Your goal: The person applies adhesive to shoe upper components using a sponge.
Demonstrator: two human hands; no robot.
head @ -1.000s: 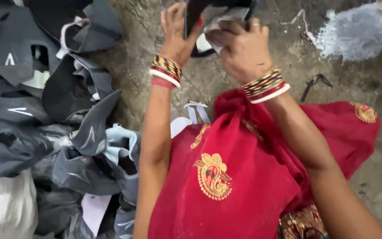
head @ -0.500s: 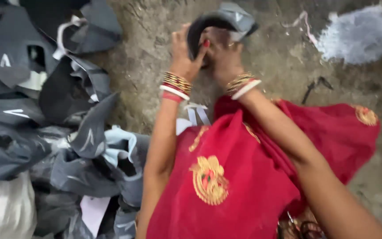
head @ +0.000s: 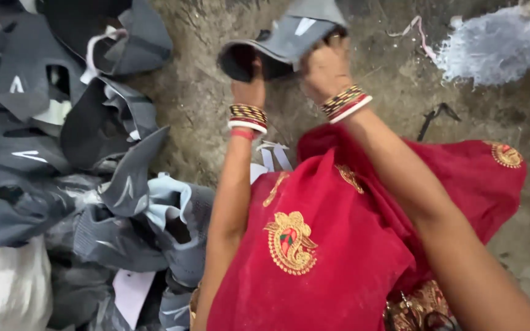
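Note:
Both my hands hold one grey and black shoe upper [head: 289, 40] over the dirt floor at the top middle of the view. My left hand [head: 249, 86] grips its dark left end, and my right hand [head: 325, 67] pinches the grey right part from below. Both wrists carry striped bangles. Red cloth with gold embroidery [head: 314, 245] covers my lap beneath my arms.
A heap of grey and black shoe uppers [head: 81, 171] fills the left side. A white sack [head: 7, 288] lies at the bottom left. A pale blue-white patch [head: 492, 46] marks the floor at the top right, with a small dark scrap [head: 433, 116] below it.
The piece in my hands has turned and spread, so its grey side now shows more. My hands have shifted a little with it. The heap has not moved.

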